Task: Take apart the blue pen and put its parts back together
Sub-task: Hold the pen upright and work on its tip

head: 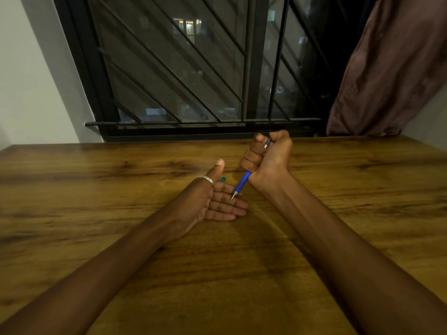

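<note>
The blue pen (pixel 242 183) is gripped in the fist of my right hand (pixel 268 158), slanting down and to the left. Its silver tip points at the fingers of my left hand (pixel 219 199) and looks to touch them. The pen's upper end shows between my right thumb and fingers. My left hand lies palm up on the wooden table (pixel 217 262), fingers spread flat, thumb raised, a silver ring on the thumb. Nothing sits in the left palm.
A small teal object (pixel 222 179) lies on the table just behind my left hand, partly hidden by it. A barred window (pixel 193 68) rises past the table's far edge. A brown curtain (pixel 391 68) hangs at the right.
</note>
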